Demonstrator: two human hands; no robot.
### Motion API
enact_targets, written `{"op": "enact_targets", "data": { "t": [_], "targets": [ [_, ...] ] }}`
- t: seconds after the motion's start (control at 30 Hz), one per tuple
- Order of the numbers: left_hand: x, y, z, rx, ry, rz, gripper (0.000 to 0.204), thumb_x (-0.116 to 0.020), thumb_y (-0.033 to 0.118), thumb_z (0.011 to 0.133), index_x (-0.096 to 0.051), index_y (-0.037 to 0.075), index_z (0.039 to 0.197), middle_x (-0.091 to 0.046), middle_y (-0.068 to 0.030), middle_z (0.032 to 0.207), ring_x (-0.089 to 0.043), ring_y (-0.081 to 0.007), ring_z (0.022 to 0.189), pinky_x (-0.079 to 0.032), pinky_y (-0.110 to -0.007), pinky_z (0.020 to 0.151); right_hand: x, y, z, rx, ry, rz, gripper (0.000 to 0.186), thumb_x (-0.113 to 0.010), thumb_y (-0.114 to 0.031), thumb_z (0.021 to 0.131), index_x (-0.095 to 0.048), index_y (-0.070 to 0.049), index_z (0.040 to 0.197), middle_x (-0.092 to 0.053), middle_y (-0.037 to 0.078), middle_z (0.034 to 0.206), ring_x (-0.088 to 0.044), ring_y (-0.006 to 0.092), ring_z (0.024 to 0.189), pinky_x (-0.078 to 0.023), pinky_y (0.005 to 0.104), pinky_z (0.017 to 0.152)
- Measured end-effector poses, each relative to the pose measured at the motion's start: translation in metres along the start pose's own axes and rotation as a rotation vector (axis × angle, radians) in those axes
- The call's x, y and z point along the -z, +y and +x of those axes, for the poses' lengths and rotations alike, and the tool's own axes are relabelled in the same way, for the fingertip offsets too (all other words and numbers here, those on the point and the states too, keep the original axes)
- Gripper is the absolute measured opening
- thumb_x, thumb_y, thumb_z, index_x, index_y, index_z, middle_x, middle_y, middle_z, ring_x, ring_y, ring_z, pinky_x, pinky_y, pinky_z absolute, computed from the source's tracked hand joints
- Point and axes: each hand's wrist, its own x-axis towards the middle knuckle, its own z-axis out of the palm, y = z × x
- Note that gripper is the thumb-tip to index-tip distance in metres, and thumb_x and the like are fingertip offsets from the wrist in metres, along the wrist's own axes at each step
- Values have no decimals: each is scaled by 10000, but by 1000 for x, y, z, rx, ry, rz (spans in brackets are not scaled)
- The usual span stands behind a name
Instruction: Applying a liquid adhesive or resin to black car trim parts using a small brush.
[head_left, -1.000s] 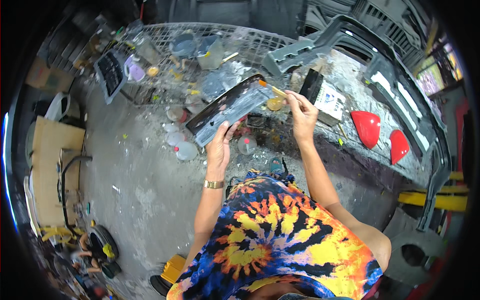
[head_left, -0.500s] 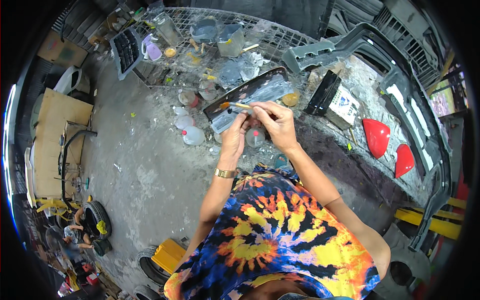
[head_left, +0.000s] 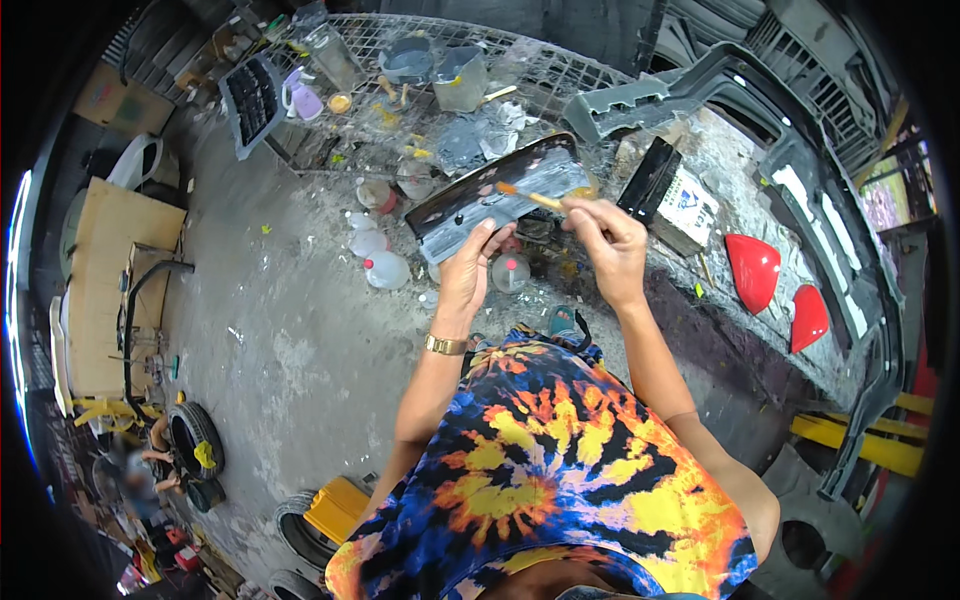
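My left hand (head_left: pixel 464 274) is closed on the near edge of a long, shallow panel (head_left: pixel 452 234), its thumb over the rim. The panel is black along its far side and streaked grey along the near side, and it is held tilted above the floor. A paintbrush (head_left: pixel 532 197) with a wooden handle and orange-brown bristles is pinched in my right hand (head_left: pixel 612 248). Its bristles lie over the middle of the panel; whether they touch it I cannot tell. Beneath the panel stand clear plastic jugs, one (head_left: pixel 386 271) with a pink cap and another (head_left: pixel 511 274) near my left fingers.
A wire-mesh table (head_left: pixel 545 100) beyond holds a grey bucket (head_left: pixel 407 62), a metal can (head_left: pixel 461 82) and a purple spray bottle (head_left: pixel 302 97). On the right bench are a rectangular tin (head_left: pixel 686 212), red curved pieces (head_left: pixel 752 274) and a large bumper (head_left: pixel 812 150). Another person (head_left: pixel 140 475) sits far left by a tire (head_left: pixel 196 440).
My right hand has moved right, away from my left hand. The brush tip has shifted from the panel's left part to its middle. My left hand stays nearly in place.
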Motion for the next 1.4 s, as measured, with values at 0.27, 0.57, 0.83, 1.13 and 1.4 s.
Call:
{"op": "enact_targets", "data": {
  "t": [0.27,0.57,0.83,1.13,1.4],
  "targets": [
    [19,-17,-2,27,-33,-38,145,-588,6,879,-615,-10,1020,-645,-83,995,-641,-186,899,-554,-310,791,-47,0,6,164,-320,-44,139,-634,-47,841,-682,13,957,-642,91,773,-607,151,667,-464,259,597],
    [-4,4,-12,24,-24,16,210,-611,61,889,-594,-25,1079,-653,-115,1016,-663,-236,929,-559,-314,796,-7,23,9,47,-9,-125,143,-594,-54,884,-689,-3,977,-629,21,755,-517,59,640,-385,214,562],
    [6,-11,-9,19,-2,11,186,-598,70,897,-610,-25,1057,-655,-88,1022,-646,-187,892,-512,-308,828,-30,-17,1,264,-291,-126,152,-654,-38,817,-688,-17,964,-646,84,784,-596,166,672,-467,279,607],
    [4,-8,-12,44,30,-42,164,-607,29,877,-604,-19,1033,-645,-87,997,-630,-170,898,-534,-289,802,-43,-1,4,357,-245,-212,134,-636,-24,826,-683,-8,950,-624,93,749,-575,195,651,-452,293,599],
    [2,11,-15,53,-34,51,237,-596,15,870,-580,-42,1100,-647,-132,1040,-660,-258,925,-567,-323,843,4,17,12,188,-58,-250,138,-601,-48,873,-679,-3,978,-619,48,750,-535,91,654,-408,241,575]
  ]
}}
